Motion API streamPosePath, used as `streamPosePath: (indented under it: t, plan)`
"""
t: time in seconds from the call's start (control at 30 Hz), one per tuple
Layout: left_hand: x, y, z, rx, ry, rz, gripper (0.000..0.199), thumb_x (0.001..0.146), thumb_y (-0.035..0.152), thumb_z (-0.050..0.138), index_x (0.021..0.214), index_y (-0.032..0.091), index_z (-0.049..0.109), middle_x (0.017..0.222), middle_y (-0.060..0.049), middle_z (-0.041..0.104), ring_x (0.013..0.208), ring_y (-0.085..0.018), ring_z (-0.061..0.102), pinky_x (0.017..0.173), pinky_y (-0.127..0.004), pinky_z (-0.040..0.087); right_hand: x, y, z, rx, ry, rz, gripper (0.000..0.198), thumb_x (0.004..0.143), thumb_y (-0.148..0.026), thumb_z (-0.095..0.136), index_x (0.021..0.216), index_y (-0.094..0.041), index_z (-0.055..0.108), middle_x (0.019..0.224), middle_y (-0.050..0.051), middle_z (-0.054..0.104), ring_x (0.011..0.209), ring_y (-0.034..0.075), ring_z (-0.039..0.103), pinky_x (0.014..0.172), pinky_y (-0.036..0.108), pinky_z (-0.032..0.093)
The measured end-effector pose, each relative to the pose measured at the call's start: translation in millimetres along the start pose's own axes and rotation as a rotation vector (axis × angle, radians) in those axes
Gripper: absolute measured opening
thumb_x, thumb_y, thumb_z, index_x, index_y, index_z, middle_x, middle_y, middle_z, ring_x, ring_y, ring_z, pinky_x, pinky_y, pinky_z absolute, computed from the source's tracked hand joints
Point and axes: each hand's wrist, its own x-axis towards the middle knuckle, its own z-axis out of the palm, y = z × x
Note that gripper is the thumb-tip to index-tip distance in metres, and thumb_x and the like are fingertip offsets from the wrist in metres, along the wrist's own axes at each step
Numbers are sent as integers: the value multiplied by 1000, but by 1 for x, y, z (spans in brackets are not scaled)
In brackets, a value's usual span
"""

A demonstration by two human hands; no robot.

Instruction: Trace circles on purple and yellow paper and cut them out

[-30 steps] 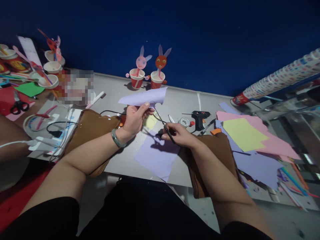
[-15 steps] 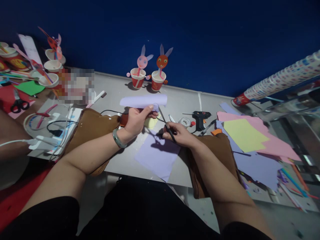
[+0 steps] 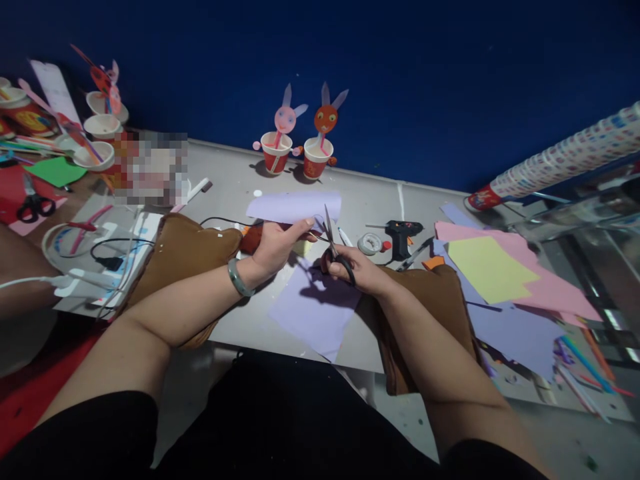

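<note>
My left hand point(image 3: 280, 247), a bangle at its wrist, is closed in a pinch, with a small purple paper piece point(image 3: 318, 220) at the thumb and fingertips. Its outline is hard to make out. Just beyond the fingers is a curled sheet of purple paper point(image 3: 293, 205). My right hand point(image 3: 357, 268) grips black-handled scissors point(image 3: 329, 230), their blades parted and pointing up beside the left fingertips. Under both hands a flat purple sheet point(image 3: 315, 313) lies on the table, with the right hand's shadow on it. Part of a yellow paper piece point(image 3: 303, 249) shows between the hands.
Two cups with rabbit figures point(image 3: 277, 153) stand by the blue wall. A glue gun point(image 3: 401, 239) and tape roll point(image 3: 370, 243) lie to the right, near coloured paper point(image 3: 490, 267) and stacked cups point(image 3: 565, 157). Brown cushions point(image 3: 193, 260) flank my arms; a power strip point(image 3: 113, 267) is left.
The curled purple sheet has dropped away from my left fingers, uncovering a small white disc behind it. The scissor blades have opened and turned more upright.
</note>
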Motion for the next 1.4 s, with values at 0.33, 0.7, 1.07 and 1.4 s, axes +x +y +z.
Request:
streamPosePath:
  t: [0.33,0.7,1.07,1.4]
  plan:
    - [-1,0,-1,87,-60,-15,28,69,38,87,74,20,67,74,-1,70,65,-13,64,64,-30,58,0,4,-1,2,-19,-17,69,70,-87,69,74,-21,50,65,-2,50,62,12,46,58,27,36]
    - [-3,3,1,70,-59,-39,29,66,36,88,73,17,67,70,0,68,62,-12,63,62,-28,59,-1,3,-1,21,-18,-10,70,69,-87,69,73,-21,50,64,-2,50,62,13,45,57,27,35]
    - [-3,2,0,61,-80,-48,27,68,37,88,73,18,69,71,-1,69,63,-13,65,65,-31,59,-1,6,-1,35,-17,-7,70,69,-87,69,75,-19,54,65,-2,51,60,12,46,57,28,35]
    - [-3,1,-1,61,-84,-61,27,69,37,88,71,18,70,70,-1,70,63,-12,65,65,-29,60,-1,5,-1,49,-12,-7,69,70,-86,70,76,-18,56,65,-2,51,60,12,46,58,28,35]
